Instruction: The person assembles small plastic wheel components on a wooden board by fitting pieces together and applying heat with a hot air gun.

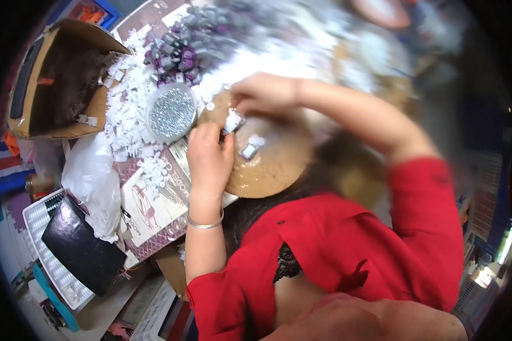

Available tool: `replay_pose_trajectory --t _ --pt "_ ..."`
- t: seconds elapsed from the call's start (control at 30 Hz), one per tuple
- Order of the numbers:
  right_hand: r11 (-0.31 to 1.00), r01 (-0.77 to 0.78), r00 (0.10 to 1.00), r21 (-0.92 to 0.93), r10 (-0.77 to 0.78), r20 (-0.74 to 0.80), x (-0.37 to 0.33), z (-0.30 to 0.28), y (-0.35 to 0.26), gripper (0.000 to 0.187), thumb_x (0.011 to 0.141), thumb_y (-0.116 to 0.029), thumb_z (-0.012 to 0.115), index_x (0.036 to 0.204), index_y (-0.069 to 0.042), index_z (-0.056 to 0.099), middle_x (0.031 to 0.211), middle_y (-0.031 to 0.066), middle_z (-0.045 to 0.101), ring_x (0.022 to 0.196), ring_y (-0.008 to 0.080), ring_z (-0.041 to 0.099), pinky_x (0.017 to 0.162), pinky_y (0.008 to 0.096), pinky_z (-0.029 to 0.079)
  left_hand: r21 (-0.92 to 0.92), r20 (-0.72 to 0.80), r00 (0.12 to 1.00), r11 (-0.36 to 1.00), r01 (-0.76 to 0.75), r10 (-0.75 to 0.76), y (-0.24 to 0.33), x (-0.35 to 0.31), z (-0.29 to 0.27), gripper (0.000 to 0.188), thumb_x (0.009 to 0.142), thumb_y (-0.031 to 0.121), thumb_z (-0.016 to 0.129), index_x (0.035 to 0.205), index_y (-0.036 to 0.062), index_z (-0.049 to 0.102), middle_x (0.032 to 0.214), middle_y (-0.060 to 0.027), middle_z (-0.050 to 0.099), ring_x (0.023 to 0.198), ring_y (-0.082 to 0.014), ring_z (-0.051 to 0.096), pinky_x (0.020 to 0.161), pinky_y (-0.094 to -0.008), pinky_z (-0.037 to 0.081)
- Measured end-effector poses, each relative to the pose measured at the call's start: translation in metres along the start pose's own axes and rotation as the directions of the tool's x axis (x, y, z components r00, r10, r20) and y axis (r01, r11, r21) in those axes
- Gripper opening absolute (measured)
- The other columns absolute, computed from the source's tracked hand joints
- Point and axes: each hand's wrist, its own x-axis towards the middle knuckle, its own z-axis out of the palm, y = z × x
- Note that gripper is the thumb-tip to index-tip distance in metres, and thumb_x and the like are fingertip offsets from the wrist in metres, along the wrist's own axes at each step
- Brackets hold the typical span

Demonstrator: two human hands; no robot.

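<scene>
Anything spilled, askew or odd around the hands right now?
Nothing looks damaged. The white plastic parts lie loose in a scattered heap that spreads past the round dish of tiny silver pieces. The left hand and right hand meet on one small white piece over the round wooden board.

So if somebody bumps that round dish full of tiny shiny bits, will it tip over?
Probably not: the round dish looks low and wide, so it would likely slide. The tiny silvery bits fill it nearly to the rim and could spill. White plastic pieces crowded around it might block it.
</scene>
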Motion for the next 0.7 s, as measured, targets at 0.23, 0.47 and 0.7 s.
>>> replay_pose_trajectory --t 0.23,0.47,0.7 --pt "0.503 -0.494 0.835 -0.71 0.046 -0.548 -0.047 -0.104 0.196 0.02 0.075 -0.004 0.061 0.094 -0.003 0.07 0.093 0.0197 0.065 0.09 0.0365 0.063 0.083 0.0448 0.051 0.046 -0.052 0.997 0.998 -0.048 0.05 0.013 0.0 -0.012 0.025 0.077 0.005 0.074 0.101 0.0014 0.067 0.096 -0.0137 0.065 0.09 -0.0318 0.061 0.08 -0.0398 0.049" --pt "0.892 0.21 0.909 -0.4 -0.329 -0.256 -0.042 -0.053 0.044 0.012 0.082 -0.011 0.071 0.09 -0.005 0.066 0.09 0.0114 0.065 0.087 0.03 0.065 0.076 0.041 0.052 -0.035 -0.273 0.919 0.952 -0.304 0.283 0.029 0.015 -0.012 0.028 0.077 0.001 0.074 0.104 0.002 0.07 0.099 -0.0155 0.066 0.092 -0.0316 0.063 0.079 -0.0382 0.051" --pt "0.927 0.369 0.835 -0.07 -0.364 -0.412 -0.071 0.022 -0.039 0.028 0.08 -0.012 0.074 0.105 -0.004 0.065 0.093 0.0124 0.065 0.086 0.028 0.064 0.077 0.0377 0.051 -0.769 0.031 0.899 0.564 0.301 -0.437 0.031 -0.016 -0.014 0.018 0.088 0.004 0.073 0.104 -0.0032 0.069 0.091 -0.0036 0.069 0.075 -0.0076 0.062 0.071 -0.0235 0.053"
